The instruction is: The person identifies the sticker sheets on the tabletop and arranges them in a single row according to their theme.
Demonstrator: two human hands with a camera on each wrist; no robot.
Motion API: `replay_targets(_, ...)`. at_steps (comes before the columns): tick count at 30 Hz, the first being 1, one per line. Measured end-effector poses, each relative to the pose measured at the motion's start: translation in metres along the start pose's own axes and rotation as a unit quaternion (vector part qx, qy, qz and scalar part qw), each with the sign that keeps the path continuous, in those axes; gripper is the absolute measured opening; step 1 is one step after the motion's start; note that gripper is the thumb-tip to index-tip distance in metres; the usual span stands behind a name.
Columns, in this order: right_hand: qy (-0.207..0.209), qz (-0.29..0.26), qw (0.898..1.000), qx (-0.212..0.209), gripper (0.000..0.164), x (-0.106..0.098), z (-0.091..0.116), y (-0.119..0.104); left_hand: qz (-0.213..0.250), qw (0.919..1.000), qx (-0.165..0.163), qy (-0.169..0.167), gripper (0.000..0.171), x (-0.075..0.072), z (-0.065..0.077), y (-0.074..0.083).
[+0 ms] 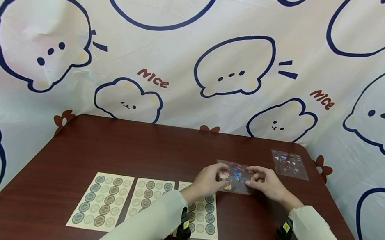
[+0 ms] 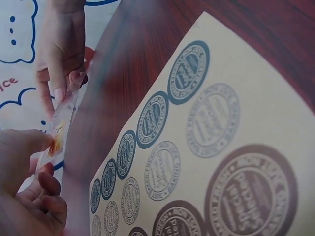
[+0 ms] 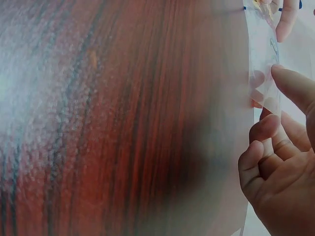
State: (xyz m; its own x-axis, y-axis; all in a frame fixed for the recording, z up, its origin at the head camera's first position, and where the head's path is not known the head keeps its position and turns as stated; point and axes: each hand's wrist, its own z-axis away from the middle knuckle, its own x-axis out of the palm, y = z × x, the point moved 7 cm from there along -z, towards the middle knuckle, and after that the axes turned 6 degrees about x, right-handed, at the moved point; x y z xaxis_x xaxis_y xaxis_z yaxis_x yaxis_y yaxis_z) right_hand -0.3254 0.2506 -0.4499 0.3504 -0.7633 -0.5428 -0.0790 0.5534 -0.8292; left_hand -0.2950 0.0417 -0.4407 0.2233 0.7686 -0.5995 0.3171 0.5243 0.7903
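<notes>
Between both hands is a clear plastic sheet (image 1: 238, 175) with small colourful stickers on it, held up off the table. My left hand (image 1: 208, 180) pinches its left edge between thumb and fingers. On the opposite edge, the thumb and curled fingers of my right hand (image 1: 268, 183) pinch it, as the right wrist view also shows. Seen nearly edge-on in the left wrist view, the plastic sheet (image 2: 58, 135) has a yellow-orange patch near the left thumb. Below the left forearm lies a cream sheet of round labels (image 1: 212, 222), partly hidden by the arm.
Two more cream label sheets lie to the left, one at the far left (image 1: 99, 201) and a middle sheet (image 1: 142, 193) partly behind the left sleeve. Another transparent sheet (image 1: 290, 165) rests at the table's back right. A patterned cloth (image 1: 186, 61) hangs behind the brown table (image 1: 136, 145).
</notes>
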Motion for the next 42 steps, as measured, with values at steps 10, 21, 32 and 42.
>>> replay_targets(10, 0.007, 0.002, 1.000, -0.023, 0.046, 0.002, 0.002, -0.004, -0.022, 0.9998, 0.000, 0.003, 0.050, -0.005, 0.006, -0.001)
replay_targets(21, 0.011, 0.027, 0.999, -0.024, 0.049, 0.003, 0.011, -0.013, -0.010, 0.9997, 0.005, 0.021, 0.046, -0.008, 0.011, 0.001)
replay_targets(32, 0.016, 0.061, 0.998, -0.029, 0.048, 0.005, 0.023, -0.017, -0.011, 0.9998, 0.014, 0.013, 0.044, -0.007, 0.015, 0.001)
replay_targets(42, 0.030, 0.076, 0.996, -0.039, 0.046, 0.004, 0.032, -0.015, -0.003, 0.9998, 0.018, -0.002, 0.044, 0.000, 0.020, 0.005)
